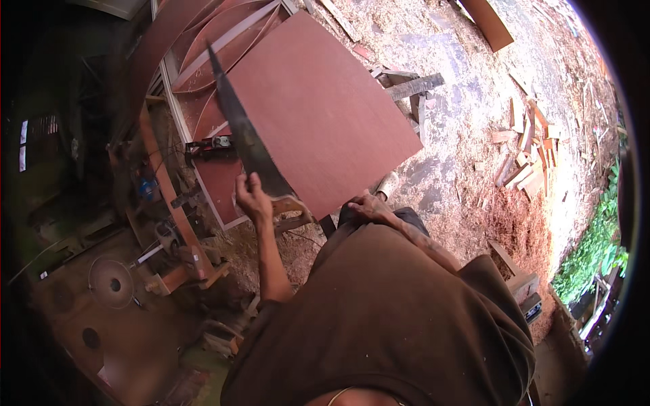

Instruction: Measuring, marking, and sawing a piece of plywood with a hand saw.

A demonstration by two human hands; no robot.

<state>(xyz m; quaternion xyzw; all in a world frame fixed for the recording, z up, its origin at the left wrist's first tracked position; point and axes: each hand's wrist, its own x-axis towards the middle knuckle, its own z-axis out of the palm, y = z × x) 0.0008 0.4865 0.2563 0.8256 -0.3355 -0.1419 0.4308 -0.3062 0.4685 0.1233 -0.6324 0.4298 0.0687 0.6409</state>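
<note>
A handsaw with a long dark tapering blade (pixel 247 139) and a pale wooden handle (pixel 291 204) slants up along the left edge of a reddish-brown board (pixel 325 111). My left hand (pixel 254 197) is closed at the handle end of the saw, thumb and fingertips pointing up; part of its grip is hidden. The saw's tip points away to the far left. My right hand (pixel 369 207) is at the board's near edge, in front of my body, with bent fingers closed at that edge. The fingertips are partly hidden.
Under the board's left side lies a reddish panel with curved pieces (pixel 217 64), and a dark power tool (pixel 215 144) rests there. A wooden support (pixel 414 86) sticks out at right. Scrap wood (pixel 531 152) and shavings (pixel 511 220) cover the right-hand ground. A round fan-like object (pixel 112 284) stands lower left.
</note>
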